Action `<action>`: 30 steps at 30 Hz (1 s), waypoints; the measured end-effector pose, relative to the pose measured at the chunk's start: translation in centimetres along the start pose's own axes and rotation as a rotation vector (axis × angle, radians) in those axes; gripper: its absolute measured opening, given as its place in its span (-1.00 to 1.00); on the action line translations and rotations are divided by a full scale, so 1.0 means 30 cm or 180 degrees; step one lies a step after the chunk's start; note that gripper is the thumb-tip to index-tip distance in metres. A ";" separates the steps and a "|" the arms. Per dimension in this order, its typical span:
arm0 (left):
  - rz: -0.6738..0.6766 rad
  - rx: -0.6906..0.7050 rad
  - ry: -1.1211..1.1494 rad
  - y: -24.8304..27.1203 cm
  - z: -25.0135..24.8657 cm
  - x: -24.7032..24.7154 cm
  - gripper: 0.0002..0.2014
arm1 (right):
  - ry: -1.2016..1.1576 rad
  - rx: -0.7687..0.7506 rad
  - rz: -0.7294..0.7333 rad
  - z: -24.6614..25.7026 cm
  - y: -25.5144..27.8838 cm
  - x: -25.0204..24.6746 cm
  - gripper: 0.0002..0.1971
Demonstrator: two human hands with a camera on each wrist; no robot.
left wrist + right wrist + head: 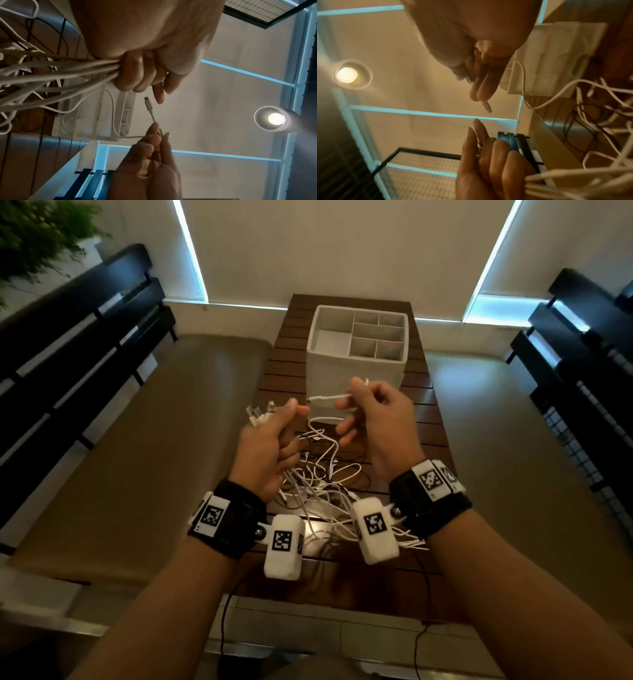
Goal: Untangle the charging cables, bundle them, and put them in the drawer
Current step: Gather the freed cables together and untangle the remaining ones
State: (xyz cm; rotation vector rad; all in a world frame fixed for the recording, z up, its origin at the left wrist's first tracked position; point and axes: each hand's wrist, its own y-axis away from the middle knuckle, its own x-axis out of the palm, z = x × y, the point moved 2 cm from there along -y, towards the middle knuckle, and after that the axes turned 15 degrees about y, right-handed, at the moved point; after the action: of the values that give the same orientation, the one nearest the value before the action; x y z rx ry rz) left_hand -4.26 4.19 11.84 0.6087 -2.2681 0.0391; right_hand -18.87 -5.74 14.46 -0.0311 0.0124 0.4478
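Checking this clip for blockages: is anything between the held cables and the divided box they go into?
Nothing visible blocks the way. The left hand grips the cable bundle, the right hand pinches one cable end, and the organizer box stands open-topped just beyond them.

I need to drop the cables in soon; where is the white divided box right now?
In the head view, the white box stands on the slatted table, centre, just beyond both hands.

Right hand [476, 56] pinches a white cable [524, 86], connector [486, 106] pointing down.
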 end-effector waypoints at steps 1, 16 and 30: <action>0.0013 -0.0020 -0.0048 0.001 0.012 0.003 -0.71 | -0.0215 0.0141 0.0061 -0.016 0.010 -0.010 -0.70; 0.0369 0.0390 -0.0477 0.028 0.078 0.076 -0.79 | 0.0697 0.0594 0.0527 -0.149 0.152 -0.056 -0.57; 0.0007 0.0637 -0.0891 0.038 0.054 0.083 -0.66 | 0.2036 -0.1139 0.0877 -0.054 0.173 -0.010 -0.94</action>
State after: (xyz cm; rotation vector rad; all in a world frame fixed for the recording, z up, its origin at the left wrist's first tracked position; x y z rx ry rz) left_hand -7.34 3.82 12.61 0.7561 -2.5556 0.1950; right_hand -21.40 -1.26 12.69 -0.5291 0.5716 0.6959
